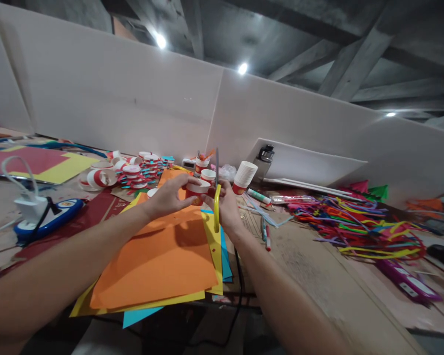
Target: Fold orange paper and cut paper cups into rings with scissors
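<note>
My left hand (169, 198) grips a red and white paper cup (197, 187) by its side, above a sheet of orange paper (159, 261). In my right hand (228, 209) is a pair of scissors (216, 209) with a yellow handle, its blades pointing up. The fingertips of that hand also reach the cup's right side. Another paper cup (208, 175) stands just behind the held one. To the right of it leans a stack of nested paper cups (244, 173). Yellow and blue sheets stick out from beneath the orange paper.
At the left lie cut cup pieces (132, 171) and a blue-and-white power strip (50, 222) with a charger. A bottle (263, 160), colourful pipe cleaners (355, 222), markers (268, 237) and a purple box (409, 281) are on the right. White boards (133, 84) wall off the back.
</note>
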{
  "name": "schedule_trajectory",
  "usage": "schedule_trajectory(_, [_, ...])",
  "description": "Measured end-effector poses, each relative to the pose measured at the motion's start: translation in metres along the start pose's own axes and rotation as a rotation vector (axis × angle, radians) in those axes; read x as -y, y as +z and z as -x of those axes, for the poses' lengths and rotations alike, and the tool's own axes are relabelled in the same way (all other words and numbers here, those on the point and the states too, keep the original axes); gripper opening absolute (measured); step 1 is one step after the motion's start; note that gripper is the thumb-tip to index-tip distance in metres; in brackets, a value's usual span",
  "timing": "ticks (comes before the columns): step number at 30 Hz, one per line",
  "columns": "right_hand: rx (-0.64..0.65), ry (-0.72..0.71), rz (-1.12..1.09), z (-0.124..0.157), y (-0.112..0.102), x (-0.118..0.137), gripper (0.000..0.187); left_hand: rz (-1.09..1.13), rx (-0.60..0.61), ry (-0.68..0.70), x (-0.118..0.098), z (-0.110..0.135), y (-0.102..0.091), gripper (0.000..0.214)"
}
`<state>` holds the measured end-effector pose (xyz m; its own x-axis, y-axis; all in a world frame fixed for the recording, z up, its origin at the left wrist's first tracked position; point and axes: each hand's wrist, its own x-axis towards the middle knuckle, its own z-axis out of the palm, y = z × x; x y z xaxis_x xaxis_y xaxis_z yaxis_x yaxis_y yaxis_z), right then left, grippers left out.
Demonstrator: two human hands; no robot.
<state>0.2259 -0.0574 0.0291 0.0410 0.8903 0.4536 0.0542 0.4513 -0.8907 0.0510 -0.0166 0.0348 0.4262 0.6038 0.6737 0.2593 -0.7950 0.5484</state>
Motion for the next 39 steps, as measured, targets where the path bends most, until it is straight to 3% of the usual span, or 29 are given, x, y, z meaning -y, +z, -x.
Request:
schedule_trajectory(7, [-0.004,0.015,0.023,0.0,0.002,0.002,0.063,-0.019,0.086,0.166,0.004,0.001,0.001,0.023])
schedule_trajectory(10, [-0.031,0.028,-0.034,0.001,0.004,0.007,0.059,-0.045,-0.031,0.182,0.005,0.001,0.003,0.035])
schedule_trajectory(12, [-0.119,0.04,-0.12,0.0,0.003,0.008,0.057,-0.012,-0.201,0.074,0.006,0.0,0.007,0.046])
schedule_trajectory(14, [-0.223,0.057,-0.224,-0.002,0.003,0.008,0.053,0.127,-0.298,-0.143,0.009,0.001,0.014,0.045])
schedule_trajectory(17, [-0.32,0.12,-0.345,-0.004,0.002,0.006,0.048,0.462,-0.187,-0.42,0.011,0.002,0.025,0.034])
schedule_trajectory(20, [-0.326,0.18,-0.403,-0.003,0.005,0.005,0.048,0.779,-0.068,-0.511,0.007,0.005,0.034,0.031])
schedule_trajectory(27, [-0.207,0.099,-0.375,0.002,0.012,0.002,0.048,1.185,-0.125,-0.726,-0.01,0.006,0.035,0.022])
schedule_trajectory(33, [-0.179,0.057,-0.31,0.0,0.01,-0.001,0.04,1.305,-0.075,-0.776,-0.014,0.004,0.032,0.014])
schedule_trajectory(39, [-0.132,0.179,-0.007,-0.002,0.003,-0.007,0.035,1.23,-0.335,-0.597,0.002,-0.005,0.023,0.006])
